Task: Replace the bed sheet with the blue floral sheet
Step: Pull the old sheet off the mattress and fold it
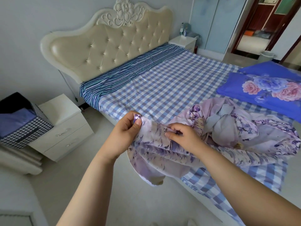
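Your left hand (126, 128) and right hand (180, 133) both pinch the bunched floral sheet (228, 132) lying on the checked sheet (171, 82), which still covers the bed, so spreading is left.

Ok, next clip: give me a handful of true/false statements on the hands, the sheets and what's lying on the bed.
1. Both hands pinch the floral sheet. True: left hand and right hand each grip its edge.
2. The checked sheet has been stripped off. False: it covers the mattress.
3. Two blue floral pillows lie at the headboard. False: they lie at the far side, away from the headboard.
4. A patterned basket stands beside the nightstand. True.
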Available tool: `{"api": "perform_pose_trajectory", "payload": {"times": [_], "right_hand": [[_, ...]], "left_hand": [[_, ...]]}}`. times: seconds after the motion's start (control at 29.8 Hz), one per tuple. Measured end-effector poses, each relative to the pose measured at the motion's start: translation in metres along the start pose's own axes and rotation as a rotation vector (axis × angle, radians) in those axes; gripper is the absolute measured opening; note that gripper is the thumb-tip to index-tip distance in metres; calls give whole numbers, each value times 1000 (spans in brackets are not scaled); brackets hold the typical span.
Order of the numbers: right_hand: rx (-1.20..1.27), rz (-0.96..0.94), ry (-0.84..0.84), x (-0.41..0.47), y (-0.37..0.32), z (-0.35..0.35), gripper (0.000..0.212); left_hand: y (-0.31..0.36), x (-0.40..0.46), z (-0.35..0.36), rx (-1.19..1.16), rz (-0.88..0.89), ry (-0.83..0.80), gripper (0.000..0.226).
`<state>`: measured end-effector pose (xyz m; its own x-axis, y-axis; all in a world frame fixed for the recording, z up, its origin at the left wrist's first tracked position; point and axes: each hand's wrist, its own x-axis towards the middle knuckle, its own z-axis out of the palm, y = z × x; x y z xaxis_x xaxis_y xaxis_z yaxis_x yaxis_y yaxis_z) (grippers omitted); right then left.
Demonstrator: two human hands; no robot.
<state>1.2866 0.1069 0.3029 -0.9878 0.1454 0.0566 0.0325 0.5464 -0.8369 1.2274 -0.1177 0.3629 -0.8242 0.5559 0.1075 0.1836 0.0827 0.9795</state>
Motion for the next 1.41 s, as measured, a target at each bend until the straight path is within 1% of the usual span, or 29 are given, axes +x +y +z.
{"api": "perform_pose_trajectory", "payload": {"times": [0.1,0.13,0.17,0.27,0.3,0.37,0.4,0.47,0.57,0.67,0.74,0.87,0.94,1.01,1.11,1.17,1.21,1.27,1.41], "right_hand": [[72,-21,-156,11,-15,1,53],[83,-25,-206,16,-20,0,53],[80,-43,-254,20,-25,0,49],[-65,-76,-370,32,-30,-5,34],[-131,-76,-404,35,-30,-8,39],[-262,-78,-469,41,-24,-12,62],[-310,-79,-504,43,-21,-15,66],[-386,-57,-535,44,-8,-21,64],[-475,-9,-552,48,20,-36,62],[-559,31,-577,53,55,-56,47],[-604,76,-570,57,78,-71,45],[-626,140,-568,60,118,-100,35],[-621,167,-544,61,129,-113,38],[-585,181,-498,64,138,-124,38],[-518,159,-376,73,145,-144,29],[-453,122,-294,78,139,-159,19],[-417,111,-272,80,134,-166,18],[-388,86,-270,84,124,-178,19],[-481,67,-349,90,118,-184,24]], "left_hand": [[3,-5,0,-40,-22,55,24],[4,-6,1,-54,-28,81,25],[5,-7,1,-71,-33,107,26],[8,-11,4,-98,-46,228,19],[9,-11,6,-97,-50,274,16],[10,-9,8,-91,-60,345,16],[9,-7,9,-82,-62,369,16],[9,-3,11,-46,-70,411,17],[10,7,16,-26,-52,479,17],[11,18,19,12,-36,565,16],[9,25,19,47,-28,623,19],[2,39,23,154,-17,742,22],[-4,45,26,211,-33,816,24],[-16,50,26,280,-82,911,21],[-34,58,29,363,-189,1023,11],[-42,64,33,378,-247,1074,11],[-43,68,35,370,-262,1092,11],[-43,82,33,341,-259,1105,16],[-29,123,14,267,-172,1115,17]]}}
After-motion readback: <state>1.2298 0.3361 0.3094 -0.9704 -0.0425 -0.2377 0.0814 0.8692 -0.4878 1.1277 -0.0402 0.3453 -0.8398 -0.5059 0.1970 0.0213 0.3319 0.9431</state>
